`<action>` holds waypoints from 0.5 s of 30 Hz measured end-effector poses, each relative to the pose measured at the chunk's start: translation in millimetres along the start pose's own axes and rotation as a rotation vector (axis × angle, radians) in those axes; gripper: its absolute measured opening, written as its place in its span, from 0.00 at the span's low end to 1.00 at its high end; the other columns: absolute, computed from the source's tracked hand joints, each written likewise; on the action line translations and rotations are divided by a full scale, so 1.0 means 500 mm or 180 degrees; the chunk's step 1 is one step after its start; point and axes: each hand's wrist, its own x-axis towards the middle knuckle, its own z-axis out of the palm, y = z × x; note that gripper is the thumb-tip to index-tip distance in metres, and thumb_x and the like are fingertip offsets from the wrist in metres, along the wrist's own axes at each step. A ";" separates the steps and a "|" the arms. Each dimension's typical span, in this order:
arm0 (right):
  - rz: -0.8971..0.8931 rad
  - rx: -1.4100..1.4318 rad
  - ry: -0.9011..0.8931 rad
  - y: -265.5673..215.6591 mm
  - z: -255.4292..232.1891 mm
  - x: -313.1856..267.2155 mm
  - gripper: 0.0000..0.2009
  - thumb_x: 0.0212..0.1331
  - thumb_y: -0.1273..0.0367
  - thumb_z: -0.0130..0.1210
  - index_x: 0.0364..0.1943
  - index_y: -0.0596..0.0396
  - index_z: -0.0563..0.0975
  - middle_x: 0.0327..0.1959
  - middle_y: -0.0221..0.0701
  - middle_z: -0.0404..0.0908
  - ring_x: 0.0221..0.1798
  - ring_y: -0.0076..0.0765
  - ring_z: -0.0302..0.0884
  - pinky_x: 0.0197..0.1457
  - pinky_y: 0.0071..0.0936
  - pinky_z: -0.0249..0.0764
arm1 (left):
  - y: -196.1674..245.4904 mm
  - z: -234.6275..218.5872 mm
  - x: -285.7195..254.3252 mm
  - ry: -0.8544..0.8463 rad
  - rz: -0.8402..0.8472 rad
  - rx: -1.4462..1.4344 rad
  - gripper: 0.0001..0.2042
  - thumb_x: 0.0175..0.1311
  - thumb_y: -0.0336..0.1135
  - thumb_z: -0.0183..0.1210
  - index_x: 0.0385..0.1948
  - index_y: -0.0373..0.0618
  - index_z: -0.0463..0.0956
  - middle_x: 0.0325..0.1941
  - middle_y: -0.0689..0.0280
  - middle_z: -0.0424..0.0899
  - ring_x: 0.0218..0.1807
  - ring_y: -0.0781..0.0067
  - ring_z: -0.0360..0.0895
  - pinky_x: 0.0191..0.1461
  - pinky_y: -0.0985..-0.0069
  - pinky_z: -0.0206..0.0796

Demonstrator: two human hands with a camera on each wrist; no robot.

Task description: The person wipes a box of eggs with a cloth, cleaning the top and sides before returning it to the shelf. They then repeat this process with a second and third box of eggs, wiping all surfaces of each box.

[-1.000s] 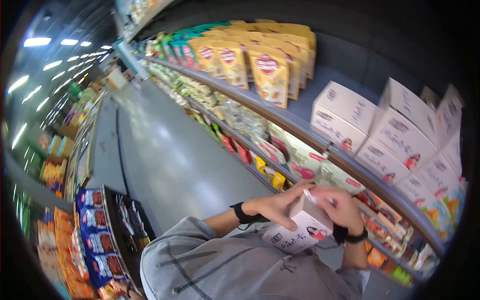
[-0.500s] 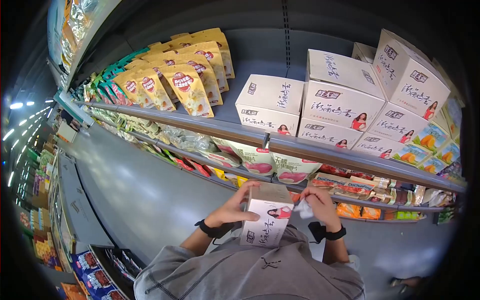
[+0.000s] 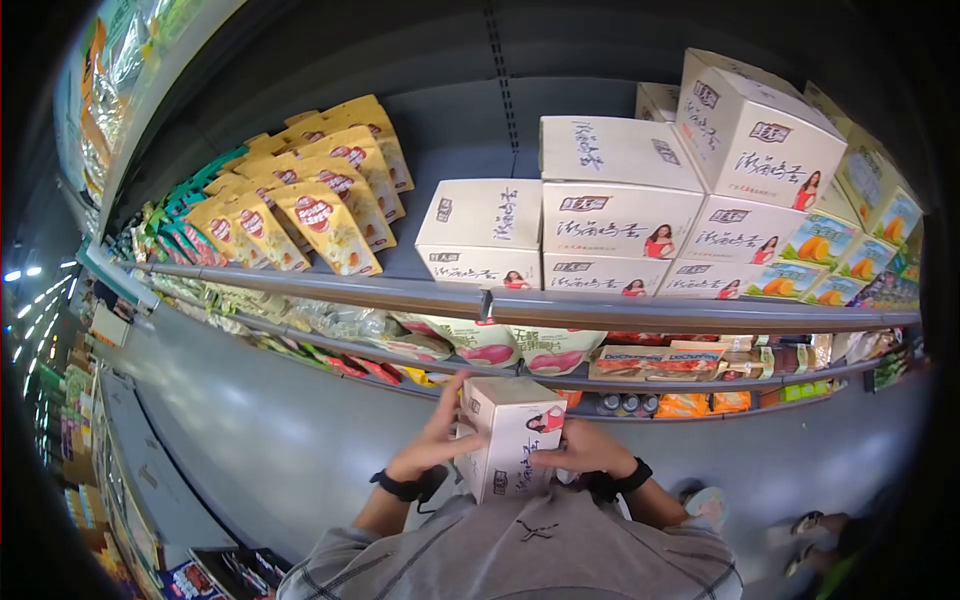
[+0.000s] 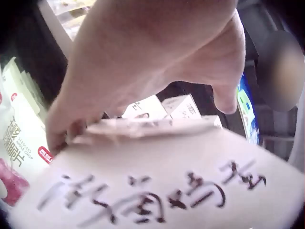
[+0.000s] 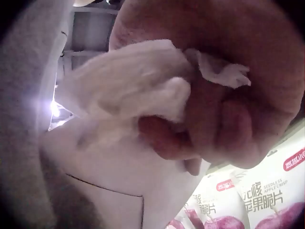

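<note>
In front of the grey shirt, a white carton [image 3: 522, 415] with brushed black lettering and a red-dressed figure is held tilted between both hands. My left hand [image 3: 425, 452] holds its left side, thumb against that face in the head view. Seen from the left wrist, the left fingers [image 4: 59, 136] bend at the carton's edge, and the thumb stands off to the right. My right hand [image 3: 595, 447] is at the carton's right side, its thumb lying across the lettered face. Curled right fingers grip a crumpled white tissue [image 5: 136, 81] in the right wrist view.
Ahead, the shelf [image 3: 400, 280] carries stacked matching cartons [image 3: 620, 220], with yellow pouches [image 3: 325, 225] to the left. Apple crisp bags [image 3: 555, 347] and other packs line the lower shelves. An aisle floor [image 3: 300, 400] runs left. Another person's feet [image 3: 805, 525] show at lower right.
The view has swung right to face the carton shelf. My right hand left the carton with the tissue pinched in it, then came back to the carton's right side.
</note>
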 end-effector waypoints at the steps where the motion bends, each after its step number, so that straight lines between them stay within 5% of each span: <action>1: 0.0095 0.0424 0.0020 0.009 -0.002 -0.007 0.30 0.60 0.54 0.65 0.61 0.59 0.73 0.49 0.44 0.84 0.52 0.36 0.82 0.56 0.30 0.76 | 0.001 -0.010 -0.001 -0.0119 -0.0103 -0.0488 0.51 0.57 0.31 0.70 0.78 0.52 0.40 0.75 0.57 0.60 0.72 0.65 0.60 0.71 0.64 0.57; 4: 0.0473 0.1374 -0.0112 0.054 0.007 -0.035 0.27 0.62 0.58 0.65 0.61 0.59 0.73 0.54 0.40 0.82 0.56 0.36 0.79 0.60 0.34 0.74 | -0.028 -0.053 0.004 -0.0691 -0.0605 -0.1572 0.47 0.62 0.26 0.64 0.78 0.51 0.39 0.78 0.60 0.55 0.76 0.66 0.54 0.74 0.63 0.55; 8: 0.0812 0.1051 -0.0088 0.032 -0.002 -0.040 0.27 0.63 0.56 0.64 0.60 0.61 0.74 0.56 0.40 0.82 0.57 0.34 0.78 0.62 0.34 0.72 | -0.085 -0.009 -0.008 -0.0719 -0.0855 -0.0963 0.49 0.60 0.29 0.66 0.78 0.53 0.39 0.79 0.63 0.54 0.79 0.65 0.51 0.77 0.61 0.50; 11: 0.1034 0.1180 -0.0204 0.066 0.002 -0.049 0.26 0.66 0.60 0.62 0.62 0.62 0.72 0.57 0.39 0.80 0.59 0.36 0.76 0.64 0.34 0.71 | -0.118 0.007 -0.032 -0.0519 -0.1212 -0.2608 0.50 0.59 0.34 0.68 0.78 0.52 0.39 0.79 0.64 0.53 0.79 0.64 0.52 0.76 0.60 0.51; 15: 0.1201 0.1886 0.0086 0.074 0.008 -0.055 0.30 0.67 0.56 0.59 0.65 0.62 0.69 0.60 0.39 0.77 0.63 0.35 0.72 0.68 0.35 0.66 | -0.163 -0.005 -0.046 -0.0750 -0.1470 -0.2111 0.49 0.55 0.43 0.73 0.76 0.49 0.49 0.73 0.62 0.65 0.74 0.60 0.63 0.75 0.58 0.56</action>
